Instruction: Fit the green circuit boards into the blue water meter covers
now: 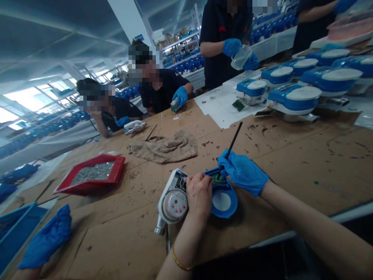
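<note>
The gloved right hand (pixel 243 171) is closed around a black stick (pixel 234 139), slanting down into the blue cover (pixel 233 197) on the counter (pixel 131 245). The bare left hand (pixel 199 192), fingers bent, lies between cover and meter (pixel 175 205); its grip I cannot tell.

- blue cover (pixel 234 199) by the hands (pixel 200 192) (pixel 243 172): smooth plastic, kinda glossy
- rag (pixel 167 147) beyond them: rough, matt cloth
- worktop (pixel 291 163) under them: matt cardboard, pretty stained
- red tray (pixel 117 170) left of them: smooth, shiny plastic
</note>
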Motion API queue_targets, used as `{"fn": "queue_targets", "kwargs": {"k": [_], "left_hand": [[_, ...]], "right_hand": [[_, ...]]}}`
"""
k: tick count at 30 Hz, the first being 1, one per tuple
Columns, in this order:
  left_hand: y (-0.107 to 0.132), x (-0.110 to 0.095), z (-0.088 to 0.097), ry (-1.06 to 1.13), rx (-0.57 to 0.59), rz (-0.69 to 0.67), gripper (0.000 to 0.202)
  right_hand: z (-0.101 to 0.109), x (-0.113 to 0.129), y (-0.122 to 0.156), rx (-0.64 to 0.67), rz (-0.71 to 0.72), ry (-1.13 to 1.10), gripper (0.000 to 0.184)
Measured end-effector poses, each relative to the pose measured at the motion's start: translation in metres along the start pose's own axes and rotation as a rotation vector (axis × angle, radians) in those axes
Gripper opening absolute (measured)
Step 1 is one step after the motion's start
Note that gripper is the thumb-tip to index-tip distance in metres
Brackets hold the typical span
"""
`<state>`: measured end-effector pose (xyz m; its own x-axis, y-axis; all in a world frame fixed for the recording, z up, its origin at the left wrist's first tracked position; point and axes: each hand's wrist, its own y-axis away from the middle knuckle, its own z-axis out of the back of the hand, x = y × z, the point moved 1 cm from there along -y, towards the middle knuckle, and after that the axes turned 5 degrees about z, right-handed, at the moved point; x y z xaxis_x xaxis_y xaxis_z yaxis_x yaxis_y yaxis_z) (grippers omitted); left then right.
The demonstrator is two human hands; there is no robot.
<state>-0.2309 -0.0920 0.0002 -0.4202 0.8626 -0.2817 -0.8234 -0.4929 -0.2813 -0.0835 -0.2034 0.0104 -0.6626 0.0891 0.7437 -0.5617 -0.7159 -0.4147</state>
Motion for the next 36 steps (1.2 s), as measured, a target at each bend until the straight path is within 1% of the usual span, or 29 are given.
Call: {"fn": "queue_targets", "kwargs": {"k": [2, 7, 10, 13, 16, 17, 18, 20, 22, 24, 26, 27, 28, 29, 31, 34, 36], "left_hand": [[-0.001, -0.001, 0.001, -0.003, 0.024, -0.012, 0.013], [-0.002, -0.005, 0.003, -0.038, 0.082, -0.010, 0.015], [0.003, -0.005, 0.010, -0.003, 0.080, -0.053, 0.018], [0.005, 0.003, 0.029, 0.018, -0.023, -0.031, 0.019], [0.001, 0.019, 0.057, 0.012, -0.155, 0.089, 0.022], [-0.002, 0.026, 0.066, 0.004, -0.172, 0.140, 0.024], [-0.004, 0.034, 0.074, -0.010, -0.164, 0.192, 0.025], [-0.009, 0.048, 0.085, -0.038, -0.078, 0.283, 0.030], [-0.013, 0.061, 0.090, -0.051, 0.062, 0.361, 0.041], [-0.017, 0.072, 0.089, -0.029, 0.249, 0.419, 0.053], [-0.020, 0.079, 0.086, -0.012, 0.417, 0.446, 0.059], [-0.022, 0.080, 0.085, -0.014, 0.477, 0.447, 0.058], [-0.024, 0.080, 0.084, -0.026, 0.513, 0.443, 0.055], [-0.026, 0.080, 0.084, -0.051, 0.524, 0.442, 0.051], [-0.027, 0.076, 0.085, -0.117, 0.505, 0.459, 0.045], [-0.023, 0.072, 0.089, -0.216, 0.428, 0.512, 0.041], [-0.019, 0.073, 0.093, -0.250, 0.372, 0.554, 0.037]], "right_hand": [[-0.003, 0.004, -0.001, 0.000, 0.022, 0.037, 0.022], [-0.012, 0.005, -0.002, 0.062, 0.047, 0.101, 0.026], [-0.015, 0.004, 0.001, 0.073, 0.056, 0.115, 0.028], [-0.019, 0.006, 0.005, 0.069, 0.029, 0.172, 0.029], [-0.023, 0.011, 0.009, -0.004, -0.030, 0.245, 0.033], [-0.025, 0.014, 0.011, -0.034, -0.054, 0.261, 0.033], [-0.026, 0.016, 0.012, -0.060, -0.076, 0.273, 0.034], [-0.026, 0.020, 0.017, -0.096, -0.126, 0.291, 0.034], [-0.026, 0.020, 0.026, -0.139, -0.211, 0.317, 0.032], [-0.025, 0.018, 0.039, -0.197, -0.324, 0.348, 0.029], [-0.025, 0.016, 0.055, -0.263, -0.413, 0.333, 0.025], [-0.025, 0.016, 0.063, -0.300, -0.440, 0.298, 0.023], [-0.026, 0.016, 0.069, -0.338, -0.461, 0.252, 0.021], [-0.027, 0.018, 0.074, -0.374, -0.481, 0.204, 0.019], [-0.028, 0.022, 0.079, -0.415, -0.524, 0.137, 0.017], [-0.032, 0.031, 0.077, -0.393, -0.555, 0.107, 0.017], [-0.037, 0.035, 0.072, -0.371, -0.563, 0.105, 0.016]]}}
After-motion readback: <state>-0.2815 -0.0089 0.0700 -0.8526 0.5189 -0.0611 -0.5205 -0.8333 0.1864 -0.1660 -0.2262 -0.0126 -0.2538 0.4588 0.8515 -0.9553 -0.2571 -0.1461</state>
